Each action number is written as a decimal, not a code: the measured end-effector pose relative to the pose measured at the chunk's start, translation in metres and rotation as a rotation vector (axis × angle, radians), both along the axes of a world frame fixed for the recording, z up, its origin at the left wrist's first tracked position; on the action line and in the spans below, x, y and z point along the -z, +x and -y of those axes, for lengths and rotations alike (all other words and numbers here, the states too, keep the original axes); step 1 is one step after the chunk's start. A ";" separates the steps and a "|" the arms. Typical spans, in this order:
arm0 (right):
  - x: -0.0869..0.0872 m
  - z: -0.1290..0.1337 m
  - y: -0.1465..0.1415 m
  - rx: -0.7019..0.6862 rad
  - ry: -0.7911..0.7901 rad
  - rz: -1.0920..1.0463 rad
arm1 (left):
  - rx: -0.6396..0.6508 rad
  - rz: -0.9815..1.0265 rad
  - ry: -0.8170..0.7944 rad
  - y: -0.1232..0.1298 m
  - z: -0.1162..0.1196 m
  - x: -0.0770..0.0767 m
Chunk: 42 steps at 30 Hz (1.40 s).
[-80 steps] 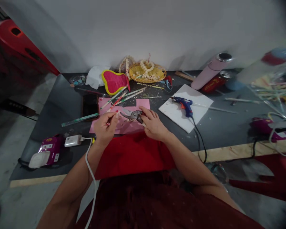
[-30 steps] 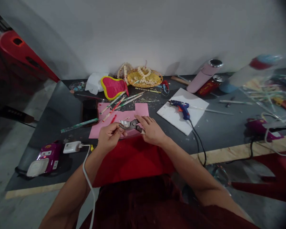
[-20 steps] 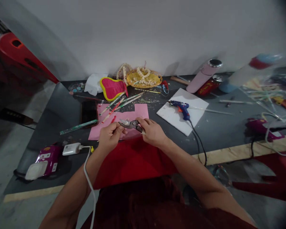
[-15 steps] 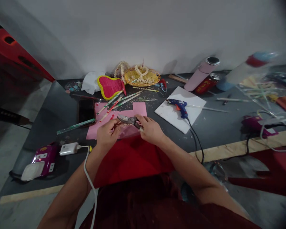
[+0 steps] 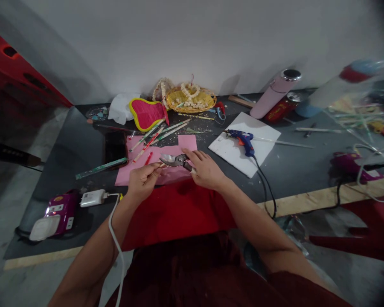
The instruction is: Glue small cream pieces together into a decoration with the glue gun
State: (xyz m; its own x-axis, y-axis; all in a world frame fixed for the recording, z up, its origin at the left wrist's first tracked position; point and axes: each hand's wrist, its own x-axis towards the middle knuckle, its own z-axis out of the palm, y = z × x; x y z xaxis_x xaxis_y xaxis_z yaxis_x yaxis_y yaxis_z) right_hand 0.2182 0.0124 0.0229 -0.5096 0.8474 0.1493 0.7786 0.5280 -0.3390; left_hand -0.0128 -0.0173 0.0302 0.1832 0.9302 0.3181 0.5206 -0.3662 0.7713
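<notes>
My right hand [image 5: 208, 169] is wrapped round the handles of small pruning shears [image 5: 176, 160], whose blades point left. Close to the blade tip, my left hand [image 5: 143, 180] pinches a small pale piece [image 5: 161, 164], too small to name. Both hands are above pink paper [image 5: 123, 175] and the near edge of a red cloth [image 5: 176, 213]. Behind them lie printed strips [image 5: 171, 133], and a short red strip [image 5: 149, 158] rests on the paper.
A blue glue gun [image 5: 245, 142] lies on a white board [image 5: 259, 164] with its cord trailing forward. Behind are a yellow basket [image 5: 176, 99], a pink flask [image 5: 275, 94] and a red can [image 5: 283, 107]. At left are a phone [image 5: 115, 149], a white charger [image 5: 92, 198] and a purple socket [image 5: 65, 209].
My right hand and the shears have shifted slightly right. My left fingers have drawn back a little from the blades, uncovering more of the red strip. The view has shifted slightly.
</notes>
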 end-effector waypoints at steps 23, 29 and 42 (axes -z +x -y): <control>0.000 0.002 -0.004 0.042 0.013 0.062 | -0.078 -0.100 0.060 0.000 -0.005 0.006; -0.001 -0.003 0.003 -0.028 0.011 0.060 | 0.117 -0.017 -0.057 -0.006 -0.005 -0.001; -0.005 0.009 -0.011 0.131 -0.031 0.103 | -0.154 -0.218 0.049 0.000 -0.004 0.006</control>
